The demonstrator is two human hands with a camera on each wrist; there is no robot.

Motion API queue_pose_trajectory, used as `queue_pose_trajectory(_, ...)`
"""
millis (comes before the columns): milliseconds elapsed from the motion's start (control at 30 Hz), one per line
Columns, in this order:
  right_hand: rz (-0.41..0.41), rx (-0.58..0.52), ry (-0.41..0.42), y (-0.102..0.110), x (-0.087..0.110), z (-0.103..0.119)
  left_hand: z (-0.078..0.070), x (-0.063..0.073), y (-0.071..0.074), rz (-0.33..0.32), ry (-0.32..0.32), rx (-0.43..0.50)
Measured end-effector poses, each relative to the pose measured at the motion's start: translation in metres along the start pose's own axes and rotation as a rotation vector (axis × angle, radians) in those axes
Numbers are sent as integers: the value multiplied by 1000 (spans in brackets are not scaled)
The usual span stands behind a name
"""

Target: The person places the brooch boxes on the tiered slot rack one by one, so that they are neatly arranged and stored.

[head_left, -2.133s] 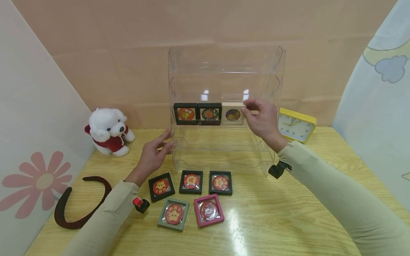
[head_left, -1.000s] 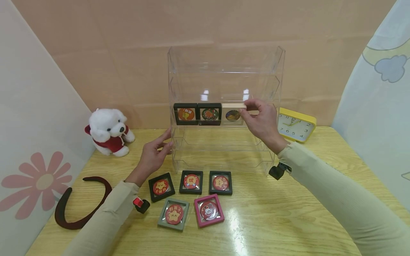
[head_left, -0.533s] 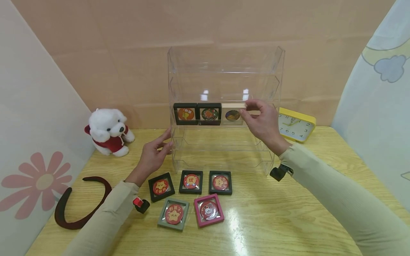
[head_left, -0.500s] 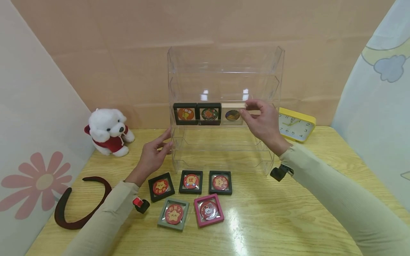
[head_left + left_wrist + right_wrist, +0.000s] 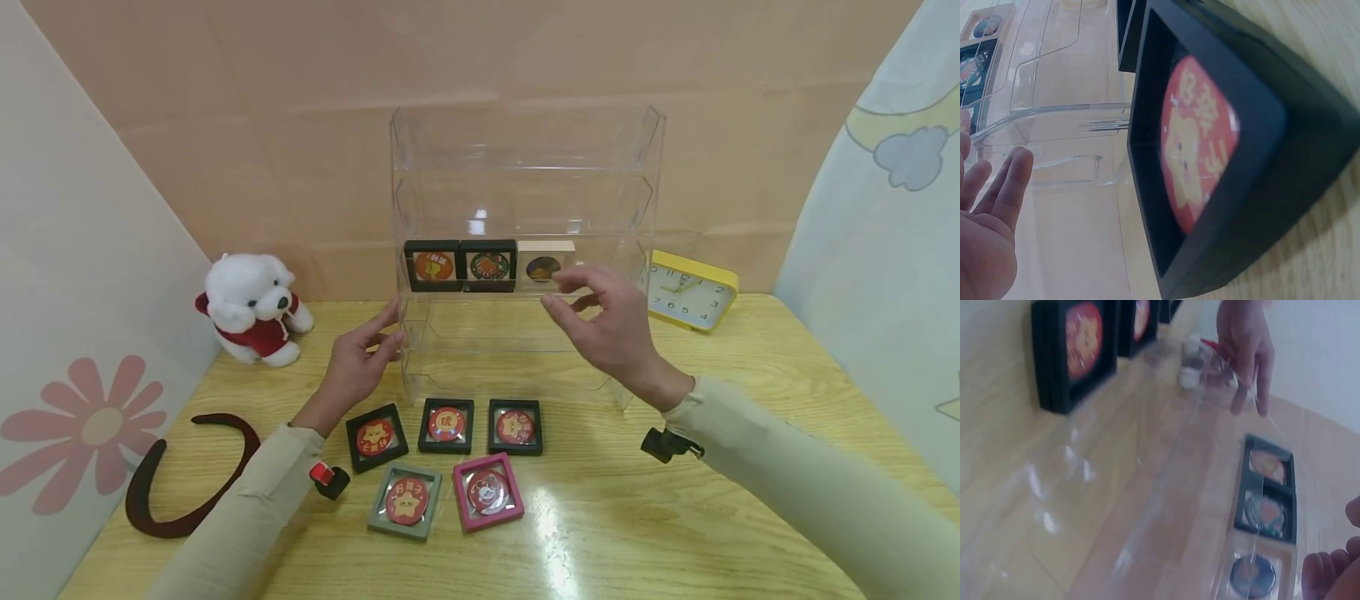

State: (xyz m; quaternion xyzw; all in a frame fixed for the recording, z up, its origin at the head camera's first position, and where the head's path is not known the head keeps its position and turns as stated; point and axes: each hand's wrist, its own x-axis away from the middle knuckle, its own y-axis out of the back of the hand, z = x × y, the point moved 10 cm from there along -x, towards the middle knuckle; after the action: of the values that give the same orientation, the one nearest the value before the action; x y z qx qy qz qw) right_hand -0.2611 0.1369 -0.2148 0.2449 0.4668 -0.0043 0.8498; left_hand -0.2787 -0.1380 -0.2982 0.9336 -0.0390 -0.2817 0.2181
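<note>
A tiered clear acrylic display rack (image 5: 525, 167) stands on the table. Its middle shelf holds two black-framed badges, an orange one (image 5: 432, 267) at the left and a green-and-red one (image 5: 489, 267) beside it, then a cream-framed badge (image 5: 542, 268). My right hand (image 5: 611, 333) hovers in front of and just below the cream frame, thumb and fingers apart, holding nothing. At the rack's left side panel, my left hand (image 5: 357, 367) touches the edge with fairly straight fingers; the left wrist view shows these fingers (image 5: 1010, 187) extended along the clear plastic.
In front of the rack lie black-framed badges (image 5: 446, 425), a grey-green-framed one (image 5: 406, 502) and a pink-framed one (image 5: 488, 492). A white plush dog (image 5: 251, 304) sits at left, above a dark headband (image 5: 180, 525). A yellow clock (image 5: 692, 290) stands behind the right hand.
My right hand has let go of the cream-framed badge and drawn down and toward me. The badge stays on the shelf. My left hand keeps its place at the rack's side.
</note>
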Motion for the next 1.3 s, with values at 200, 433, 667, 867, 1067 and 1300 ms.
queue_pose_trajectory(200,195,1,-58,-28,35,1,0,0,0,2,0,-1)
queue_pose_trajectory(433,420,-46,-221,-52,77,-20,-1,0,-1,7,-9,-11)
queue_pose_trajectory(667,596,-23,-295,-69,111,-38,-1,0,0,5,-7,-8)
queue_pose_trajectory(867,614,84,-231,-70,117,-38,1,1,-1,8,4,-11)
queue_pose_trajectory(1067,681,156,-227,-74,124,-41,2,1,0,1,0,-21)
queue_pose_trajectory(1300,728,217,-291,-78,134,-49,2,1,-1,5,-1,-5)
